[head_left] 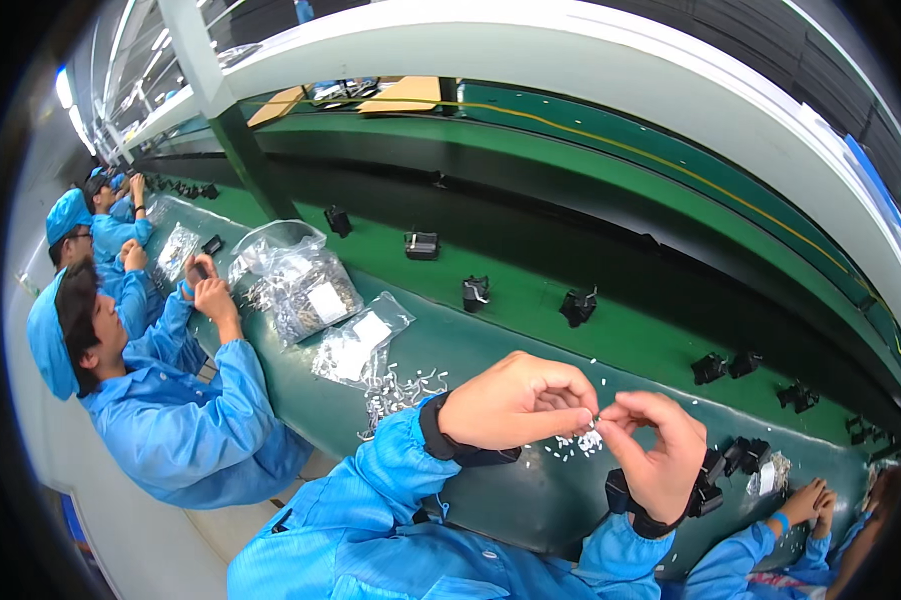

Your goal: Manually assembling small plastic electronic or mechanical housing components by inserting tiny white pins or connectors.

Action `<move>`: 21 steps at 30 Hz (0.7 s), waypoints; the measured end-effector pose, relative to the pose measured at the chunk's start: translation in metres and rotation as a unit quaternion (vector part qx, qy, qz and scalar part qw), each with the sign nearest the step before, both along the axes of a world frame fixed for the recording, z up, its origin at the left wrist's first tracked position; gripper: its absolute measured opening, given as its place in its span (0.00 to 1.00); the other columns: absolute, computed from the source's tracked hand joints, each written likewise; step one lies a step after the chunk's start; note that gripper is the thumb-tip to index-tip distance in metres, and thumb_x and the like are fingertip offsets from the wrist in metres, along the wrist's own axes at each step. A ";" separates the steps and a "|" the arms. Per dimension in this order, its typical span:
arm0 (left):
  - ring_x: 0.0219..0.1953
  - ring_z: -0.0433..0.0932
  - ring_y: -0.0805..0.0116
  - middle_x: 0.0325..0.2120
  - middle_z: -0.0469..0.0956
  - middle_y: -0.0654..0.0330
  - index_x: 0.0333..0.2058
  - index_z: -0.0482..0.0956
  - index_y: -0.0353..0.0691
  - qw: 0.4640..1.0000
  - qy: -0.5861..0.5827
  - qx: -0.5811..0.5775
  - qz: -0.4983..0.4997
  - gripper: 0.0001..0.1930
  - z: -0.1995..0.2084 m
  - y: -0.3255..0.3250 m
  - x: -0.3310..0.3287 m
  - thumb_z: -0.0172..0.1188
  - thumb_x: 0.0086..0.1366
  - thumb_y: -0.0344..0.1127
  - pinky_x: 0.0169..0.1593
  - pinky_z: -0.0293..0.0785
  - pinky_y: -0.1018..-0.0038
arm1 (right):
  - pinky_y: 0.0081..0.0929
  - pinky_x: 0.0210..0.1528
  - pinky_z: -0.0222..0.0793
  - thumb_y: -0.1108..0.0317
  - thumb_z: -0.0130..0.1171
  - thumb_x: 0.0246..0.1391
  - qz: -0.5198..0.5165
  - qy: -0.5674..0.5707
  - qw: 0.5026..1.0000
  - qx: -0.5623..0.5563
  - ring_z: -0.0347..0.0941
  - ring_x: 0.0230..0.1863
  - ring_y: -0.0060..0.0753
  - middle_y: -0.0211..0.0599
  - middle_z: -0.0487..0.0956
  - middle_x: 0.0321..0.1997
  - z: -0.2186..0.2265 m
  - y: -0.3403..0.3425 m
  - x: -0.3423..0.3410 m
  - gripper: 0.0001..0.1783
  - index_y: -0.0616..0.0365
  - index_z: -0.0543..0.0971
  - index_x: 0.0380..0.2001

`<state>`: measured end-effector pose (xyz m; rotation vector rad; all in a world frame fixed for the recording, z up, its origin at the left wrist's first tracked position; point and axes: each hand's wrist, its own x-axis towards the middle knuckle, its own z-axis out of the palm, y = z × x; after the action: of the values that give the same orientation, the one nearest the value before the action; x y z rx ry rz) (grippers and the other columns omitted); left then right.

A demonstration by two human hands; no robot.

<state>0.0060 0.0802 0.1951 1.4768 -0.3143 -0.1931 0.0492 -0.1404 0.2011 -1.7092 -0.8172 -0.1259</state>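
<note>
The left hand [519, 402] and right hand [661, 452] met in front of the wearer, thumb and forefinger of each pinching at a tiny pale piece [596, 421] held between the fingertips, above the dark green table [496, 500]; its exact shape was too small to tell. A scatter of small white pieces [588, 441] lay just below, partly hidden by the fingers.

To the left on the table was a loose heap of silvery-white bent pieces [396, 397], near a flat clear plastic bag [371, 333] with a white label; farther left sat a bulging clear plastic bag [306, 290]. Beyond the far edge, black box-shaped units [423, 245] stood spaced along a long green strip [526, 312]. More black units [746, 455] clustered right of the right hand, beside a small clear bag [769, 475]. The wearer's blue sleeves [396, 465] covered part of the near table. Co-workers in blue sat left [186, 425] and right.
</note>
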 end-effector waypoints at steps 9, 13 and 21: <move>0.38 0.85 0.71 0.37 0.86 0.55 0.43 0.83 0.28 0.990 0.054 -0.128 -0.039 0.06 -0.012 0.001 0.010 0.64 0.69 0.23 0.45 0.82 0.75 | 0.28 0.36 0.78 0.83 0.77 0.40 -0.030 -0.112 0.993 0.021 0.82 0.38 0.37 0.46 0.85 0.42 0.001 0.006 0.004 0.23 0.64 0.82 0.43; 0.40 0.87 0.65 0.38 0.86 0.49 0.43 0.82 0.26 0.980 0.035 -0.170 0.094 0.06 -0.015 -0.010 0.013 0.62 0.70 0.22 0.45 0.86 0.70 | 0.28 0.38 0.78 0.85 0.76 0.41 -0.182 -0.118 0.967 0.132 0.80 0.40 0.35 0.47 0.82 0.47 -0.012 0.020 0.007 0.28 0.62 0.80 0.49; 0.44 0.86 0.64 0.41 0.85 0.50 0.46 0.80 0.26 0.978 -0.007 -0.160 0.135 0.07 -0.022 -0.032 0.006 0.60 0.72 0.23 0.48 0.86 0.70 | 0.30 0.43 0.82 0.85 0.72 0.48 -0.114 -0.159 0.979 0.060 0.82 0.43 0.39 0.44 0.80 0.45 -0.010 0.021 -0.002 0.16 0.61 0.83 0.41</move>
<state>0.0115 0.0482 0.1732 1.1867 -0.1447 0.0853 0.0475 -0.1196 0.1909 -1.6861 -0.8256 -0.6066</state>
